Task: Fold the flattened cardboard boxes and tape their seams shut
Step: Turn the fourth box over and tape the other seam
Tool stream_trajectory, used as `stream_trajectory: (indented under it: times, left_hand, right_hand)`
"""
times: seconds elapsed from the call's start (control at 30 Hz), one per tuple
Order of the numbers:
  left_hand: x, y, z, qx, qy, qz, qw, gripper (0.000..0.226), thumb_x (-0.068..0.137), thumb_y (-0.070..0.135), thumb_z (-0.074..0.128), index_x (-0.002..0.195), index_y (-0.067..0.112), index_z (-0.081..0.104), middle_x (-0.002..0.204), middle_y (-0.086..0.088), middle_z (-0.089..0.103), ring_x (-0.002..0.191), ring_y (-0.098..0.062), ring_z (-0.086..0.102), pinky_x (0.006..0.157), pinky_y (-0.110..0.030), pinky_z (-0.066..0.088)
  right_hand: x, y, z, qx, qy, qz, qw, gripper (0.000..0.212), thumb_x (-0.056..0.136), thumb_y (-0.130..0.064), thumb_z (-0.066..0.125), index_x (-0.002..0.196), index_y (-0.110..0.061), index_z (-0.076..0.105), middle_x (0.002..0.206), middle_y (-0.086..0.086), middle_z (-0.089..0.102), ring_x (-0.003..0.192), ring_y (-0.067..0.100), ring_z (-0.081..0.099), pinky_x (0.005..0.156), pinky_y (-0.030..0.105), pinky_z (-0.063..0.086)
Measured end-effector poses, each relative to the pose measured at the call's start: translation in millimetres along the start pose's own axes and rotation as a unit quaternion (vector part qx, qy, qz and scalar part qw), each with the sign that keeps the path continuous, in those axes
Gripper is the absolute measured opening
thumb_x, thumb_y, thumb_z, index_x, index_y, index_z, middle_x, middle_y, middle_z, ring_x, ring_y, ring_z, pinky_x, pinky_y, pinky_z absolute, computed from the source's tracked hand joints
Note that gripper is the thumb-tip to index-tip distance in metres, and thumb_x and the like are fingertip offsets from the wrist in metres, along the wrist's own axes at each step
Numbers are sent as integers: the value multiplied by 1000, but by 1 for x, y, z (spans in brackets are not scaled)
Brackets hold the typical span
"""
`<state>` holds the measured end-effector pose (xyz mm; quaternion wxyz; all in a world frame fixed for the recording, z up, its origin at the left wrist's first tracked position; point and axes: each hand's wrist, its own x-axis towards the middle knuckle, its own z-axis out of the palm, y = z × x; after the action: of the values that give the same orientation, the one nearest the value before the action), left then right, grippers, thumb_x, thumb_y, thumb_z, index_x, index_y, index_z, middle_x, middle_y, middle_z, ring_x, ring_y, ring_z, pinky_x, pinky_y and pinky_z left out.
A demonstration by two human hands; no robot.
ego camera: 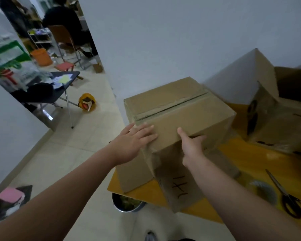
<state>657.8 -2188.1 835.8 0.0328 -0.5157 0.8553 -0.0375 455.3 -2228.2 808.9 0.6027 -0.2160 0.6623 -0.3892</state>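
Left hand (131,145): flat, fingers spread, palm pressed on the near-left corner of the folded cardboard box (179,112). No closed grip there, just contact. Right hand (192,145): grip wrapped on the box's near edge, thumb up on the front face, fingers curled under and hidden. Both hands have the box between them.

Box is closed up, tilted, near corner toward the camera, raised over the yellow counter (233,160) near its left edge. Top seam (170,106) runs lengthwise with tape along it; a dark gap line shows between the flaps. Lower face carries black handwritten marks (178,186).

On the counter, right of the box: scissors (288,195) with dark handles, and a tape roll (263,190), blurred, just left of them. Further back right, open cardboard boxes (271,105) against the wall.

Below the counter edge, a metal bowl (127,202) on the tiled floor. Left background: dark folding table (63,84) with papers, yellow bag (86,102) on the floor, orange bucket (41,56), a seated person (63,20) seen from behind.
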Motion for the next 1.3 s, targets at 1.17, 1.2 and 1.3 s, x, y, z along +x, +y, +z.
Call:
stream_trajectory:
  times: [1.17,1.2,1.3]
  left_hand:
    - [113,148,29,64,227,11,972,60,66,28,82,120,12,64,98,-2,64,83,-26,58,76,-36,30]
    - [117,154,29,64,224,11,972,60,65,28,82,121,12,64,98,-2,64,84,-26,58,76,-36,30]
    - [121,167,29,64,224,-5,972,60,66,27,82,121,11,64,98,-3,64,86,-28,60,76,-36,30]
  right_hand:
    - [20,-43,-132,-110,-31,-248,962,34,103,-30,42,130,-17,59,129,-7,60,121,7,54,89,13,39]
    - [18,-38,-141,-82,-38,-245,965,35,103,-30,42,131,-17,58,129,-8,59,121,6,53,88,12,39]
    - [12,-20,-156,-30,-77,-214,973,43,104,-34,34,141,-17,46,137,-9,51,127,6,46,88,10,37]
